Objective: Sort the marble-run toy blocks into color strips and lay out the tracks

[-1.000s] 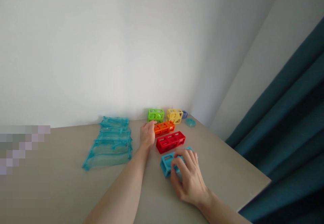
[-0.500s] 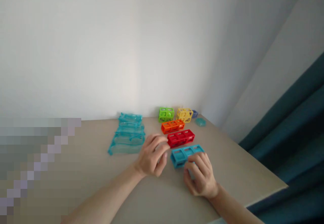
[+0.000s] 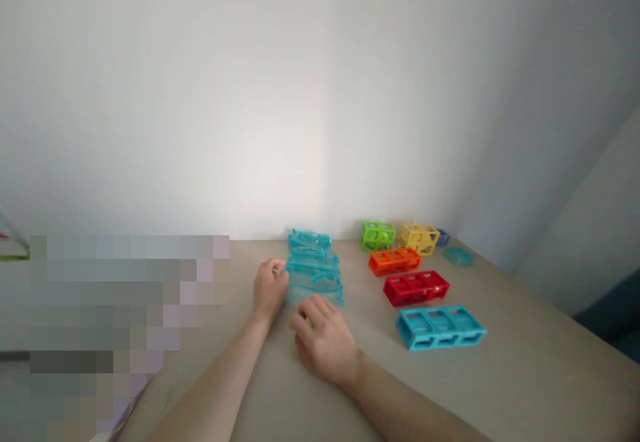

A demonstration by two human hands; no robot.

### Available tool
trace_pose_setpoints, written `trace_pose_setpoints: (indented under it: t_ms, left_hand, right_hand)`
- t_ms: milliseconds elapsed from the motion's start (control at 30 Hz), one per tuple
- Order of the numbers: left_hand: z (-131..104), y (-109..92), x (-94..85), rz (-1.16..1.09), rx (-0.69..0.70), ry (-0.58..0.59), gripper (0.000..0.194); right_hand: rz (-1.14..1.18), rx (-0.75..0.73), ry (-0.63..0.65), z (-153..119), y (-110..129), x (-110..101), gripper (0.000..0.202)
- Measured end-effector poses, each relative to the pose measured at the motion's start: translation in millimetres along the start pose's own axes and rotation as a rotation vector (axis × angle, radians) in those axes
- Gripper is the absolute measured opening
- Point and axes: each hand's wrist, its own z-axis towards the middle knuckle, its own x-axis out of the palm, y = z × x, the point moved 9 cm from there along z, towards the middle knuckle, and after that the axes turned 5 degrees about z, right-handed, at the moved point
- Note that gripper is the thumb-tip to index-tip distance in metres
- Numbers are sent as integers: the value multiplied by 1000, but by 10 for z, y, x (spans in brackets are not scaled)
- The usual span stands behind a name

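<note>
Several translucent teal plastic pieces (image 3: 314,274) lie in a stepped row on the table, running back toward the wall. At their left edge is my left hand (image 3: 270,289), fingers loosely bent with a gap by the thumb; whether it touches a piece I cannot tell. My right hand (image 3: 327,339) hovers at the near end of the row, its fingers curled but apart, and nothing shows in it. To its right rests a blue three-window frame block (image 3: 440,327). Behind that are a red frame block (image 3: 417,288) and an orange frame block (image 3: 395,261).
Near the wall stand a green frame block (image 3: 379,236), a yellow frame block (image 3: 419,238) and a dark blue piece (image 3: 443,237). A round teal piece (image 3: 459,256) lies beside them. The table (image 3: 520,362) ends along its right edge, with a dark curtain (image 3: 613,315) beyond.
Both hands have moved left, away from the blue and red blocks, to the translucent teal pieces. The view has turned left, and the blue block now shows uncovered.
</note>
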Motion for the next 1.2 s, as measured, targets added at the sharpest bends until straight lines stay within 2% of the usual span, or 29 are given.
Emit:
trace_pose_setpoints:
  t_ms: [67, 167, 200, 267, 333, 433, 567, 833, 1033, 1200]
  left_hand:
    - [-8, 12, 95, 3, 7, 74, 17]
    - [-10, 20, 150, 10, 6, 119, 16]
    - [-4, 20, 157, 10, 7, 123, 15]
    - [12, 15, 163, 8, 10, 123, 15]
    - [22, -4, 167, 0, 24, 122, 22]
    - [13, -73, 186, -17, 80, 141, 35]
    - [-18, -148, 209, -39, 143, 163, 18]
    - [8, -177, 65, -118, 154, 41, 4]
    - [32, -66, -145, -219, 27, -149, 11]
    - [21, 113, -154, -386, -149, -225, 17]
  right_hand:
    - [-95, 287, -122, 35, -369, -80, 16]
    - [-144, 726, -287, -182, -938, -212, 36]
    - [-97, 808, -300, -250, -1074, -188, 45]
    - [77, 880, -265, -316, -1266, -45, 55]
    - [251, 887, -211, -317, -1356, 116, 59]
    - [383, 873, -164, -283, -1390, 236, 49]
    - [388, 873, -131, -262, -1408, 246, 27]
    - [382, 847, -120, -238, -1405, 217, 29]
    - [387, 842, -108, -223, -1390, 185, 34]
    - [399, 861, -92, -237, -1395, 200, 43]
